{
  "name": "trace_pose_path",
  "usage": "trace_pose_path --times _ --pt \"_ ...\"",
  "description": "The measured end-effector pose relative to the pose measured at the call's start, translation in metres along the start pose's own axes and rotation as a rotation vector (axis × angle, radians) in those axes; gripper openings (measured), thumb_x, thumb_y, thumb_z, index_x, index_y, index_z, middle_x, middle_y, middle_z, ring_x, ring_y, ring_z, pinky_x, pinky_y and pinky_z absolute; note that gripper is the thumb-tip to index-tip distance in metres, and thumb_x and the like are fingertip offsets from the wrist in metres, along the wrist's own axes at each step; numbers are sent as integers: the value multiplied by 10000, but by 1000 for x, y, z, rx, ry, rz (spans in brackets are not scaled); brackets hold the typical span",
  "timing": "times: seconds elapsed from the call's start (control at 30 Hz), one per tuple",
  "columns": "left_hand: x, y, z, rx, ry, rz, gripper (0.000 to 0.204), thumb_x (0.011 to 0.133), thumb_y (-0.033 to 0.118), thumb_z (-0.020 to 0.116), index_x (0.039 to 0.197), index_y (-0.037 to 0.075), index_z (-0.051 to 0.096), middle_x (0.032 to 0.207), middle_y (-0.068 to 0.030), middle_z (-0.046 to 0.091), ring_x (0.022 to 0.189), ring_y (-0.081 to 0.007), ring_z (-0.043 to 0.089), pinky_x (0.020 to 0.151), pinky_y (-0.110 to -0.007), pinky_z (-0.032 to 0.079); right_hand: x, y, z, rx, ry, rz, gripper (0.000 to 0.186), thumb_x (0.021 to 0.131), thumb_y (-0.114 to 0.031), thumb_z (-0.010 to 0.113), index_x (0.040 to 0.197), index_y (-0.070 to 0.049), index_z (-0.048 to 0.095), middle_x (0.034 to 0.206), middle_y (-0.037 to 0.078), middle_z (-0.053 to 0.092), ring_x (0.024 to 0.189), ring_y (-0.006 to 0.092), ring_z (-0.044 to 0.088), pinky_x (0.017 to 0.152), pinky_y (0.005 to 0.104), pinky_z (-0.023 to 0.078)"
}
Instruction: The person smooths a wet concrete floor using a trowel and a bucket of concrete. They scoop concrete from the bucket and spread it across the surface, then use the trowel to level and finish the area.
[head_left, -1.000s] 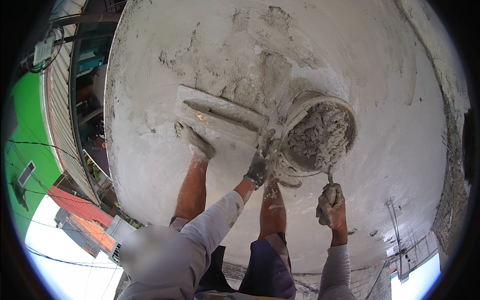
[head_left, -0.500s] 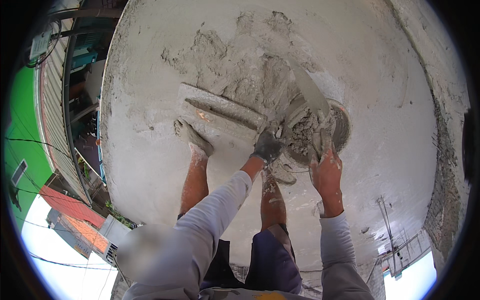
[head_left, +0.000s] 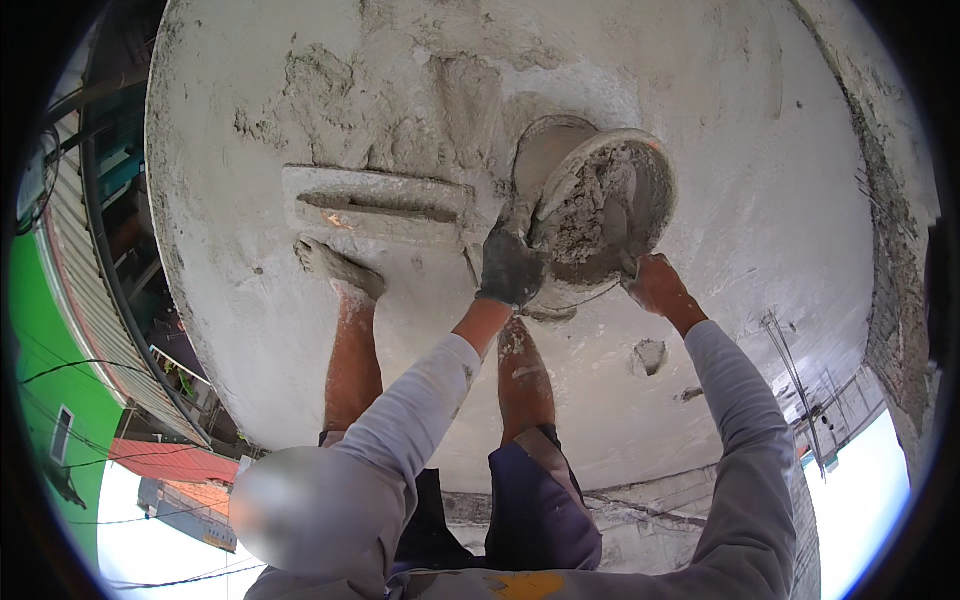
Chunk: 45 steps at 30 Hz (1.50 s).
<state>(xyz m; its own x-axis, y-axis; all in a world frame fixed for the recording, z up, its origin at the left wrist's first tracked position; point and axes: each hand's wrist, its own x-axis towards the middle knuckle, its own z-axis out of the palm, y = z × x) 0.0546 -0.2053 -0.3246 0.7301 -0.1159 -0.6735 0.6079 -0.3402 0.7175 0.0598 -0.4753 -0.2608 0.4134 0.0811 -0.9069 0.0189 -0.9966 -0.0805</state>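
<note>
A round bucket (head_left: 664, 170) coated in grey mortar stands tilted on the plastered floor, its mouth toward me. Wet, lumpy mortar (head_left: 595, 205) lies inside it. My left hand (head_left: 513, 262), in a dark glove, is closed on the bucket's left side; its fingertips are partly hidden. At the lower right of the rim, my bare right hand (head_left: 660, 285) is a fist; whatever it grips is hidden. A thin wire handle (head_left: 590, 300) hangs below the mouth. Left of the gloved hand lies a long mortar-covered float (head_left: 375, 208), touched by neither hand.
Rough mortar patches (head_left: 465, 105) cover the surface beyond the float. My bare left foot (head_left: 340, 268) is near the float. A broken wall edge (head_left: 890, 300) runs along the right, and thin rods (head_left: 795, 385) stick out at lower right. Roofs and a green wall (head_left: 60, 360) lie at far left.
The bucket has tipped up toward me. My right hand has moved from over its mouth to the lower right rim. A long grey strip over the bucket no longer shows. The view has shifted right.
</note>
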Motion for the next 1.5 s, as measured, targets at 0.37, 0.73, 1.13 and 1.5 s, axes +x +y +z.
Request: trace_pose_path --times 0.37,0.73,1.13,1.5 --pt "-8 56 -5 208 125 240 503 859 195 641 1326 61 510 1205 -211 601 1076 -375 594 893 -385 487 -33 -60 52 1806 -280 39 581 850 -28 505 1394 -128 329 1030 80 540 739 184 556 590 337 484" --pt "0 44 -16 170 23 245 460 868 172 615 1256 -59 528 1195 -213 622 1099 -309 601 942 -356 451 -44 -73 72 2209 -176 -11 669 854 -153 675 1386 -72 278 897 89 549 706 189 575 541 342 496" --pt "-4 -24 -47 -834 -30 -157 406 953 169 540 1334 56 457 1189 -94 575 991 -183 591 896 -298 475 -121 -61 -20 1717 -61 -38 235 872 -96 604 1040 -75 443 662 22 488 482 121 481 418 290 438" --pt "-91 33 -102 -1012 237 -300 475 975 197 501 1419 72 386 1237 -107 546 1042 -223 576 954 -367 453 104 -223 -154 483 583 -160 498 911 -313 578 1172 104 506 1152 298 568 1069 415 563 938 453 438"
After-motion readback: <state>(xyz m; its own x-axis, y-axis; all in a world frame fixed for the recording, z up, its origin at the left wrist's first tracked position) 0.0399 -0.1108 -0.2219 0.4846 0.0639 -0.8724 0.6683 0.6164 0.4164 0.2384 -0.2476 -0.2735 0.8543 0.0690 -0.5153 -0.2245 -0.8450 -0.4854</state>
